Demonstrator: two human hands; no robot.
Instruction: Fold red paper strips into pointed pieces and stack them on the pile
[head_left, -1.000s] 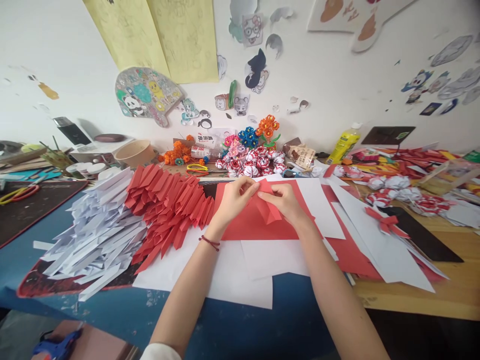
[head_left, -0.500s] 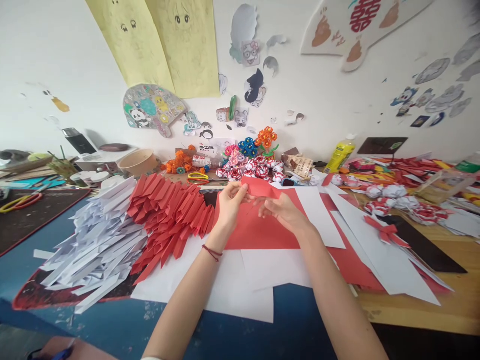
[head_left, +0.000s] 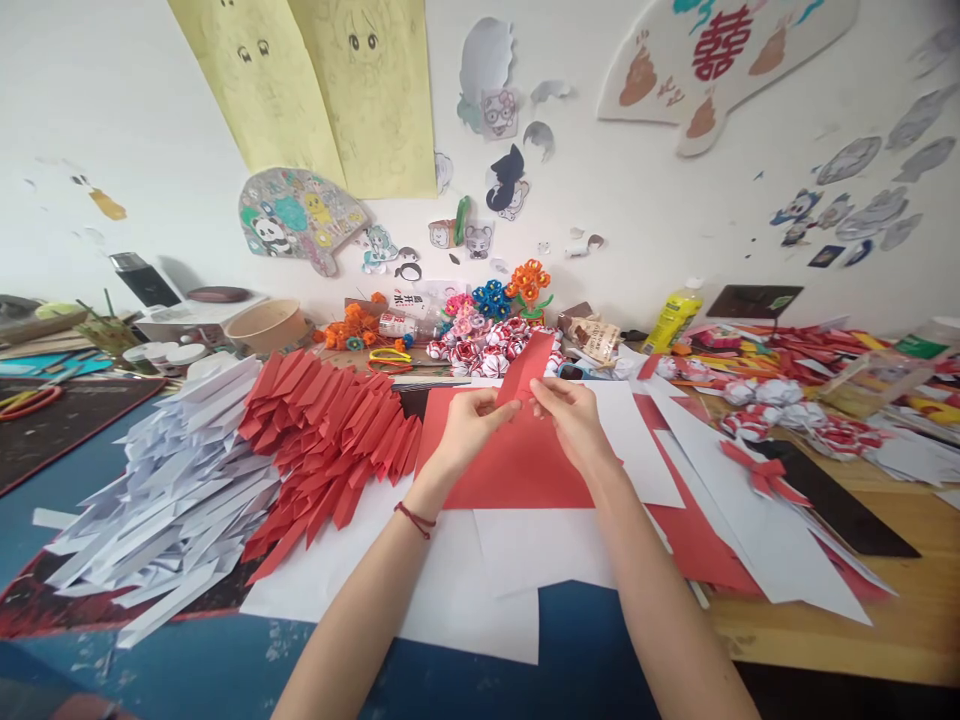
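A folded strip of red paper (head_left: 527, 368) slants upward between both hands, above a large red sheet (head_left: 517, 475). My left hand (head_left: 474, 422) pinches its lower left side between thumb and fingers. On the right, my right hand (head_left: 571, 412) grips the lower right edge of the same strip, fingertips close to the left thumb. White sheets (head_left: 465, 590) lie under the red one. To the left are a heap of folded red strips (head_left: 330, 440) and a heap of folded white strips (head_left: 180, 480).
Red-and-white paper flowers (head_left: 502, 350) and orange flowers (head_left: 352, 328) line the back. A yellow bottle (head_left: 673, 316) stands at the back right. White sheets (head_left: 772, 530) and a red paper bow (head_left: 765, 472) lie at right. Orange-handled scissors (head_left: 30, 402) rest far left.
The red strip has turned from lying crosswise to pointing up and away. Both hands have moved slightly down, and the right fingers have closed on the paper. The camera view has shifted a little.
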